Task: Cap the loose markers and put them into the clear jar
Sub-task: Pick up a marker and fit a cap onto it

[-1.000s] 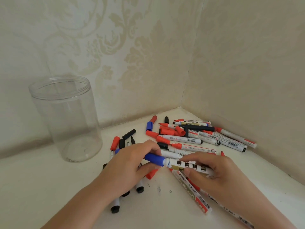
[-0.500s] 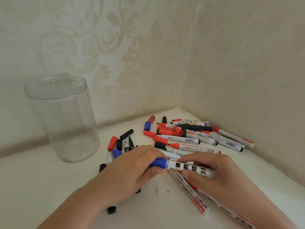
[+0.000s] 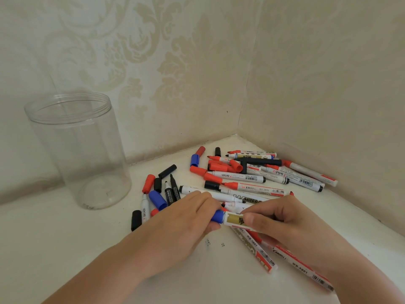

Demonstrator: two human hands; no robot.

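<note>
Your left hand [image 3: 186,222] grips the blue cap [image 3: 217,216], your right hand [image 3: 282,218] pinches the gold-label marker [image 3: 234,219] barrel; cap sits on the marker's end, low over the table [image 3: 65,249]. Clear jar [image 3: 76,148] stands upright, well left. Loose markers and caps lie between, toward the corner.

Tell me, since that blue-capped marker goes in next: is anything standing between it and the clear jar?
Nothing tall. The blue-capped marker, held by the left hand and right hand, has only loose markers and caps lying flat toward the clear jar, whose mouth is open.
</note>
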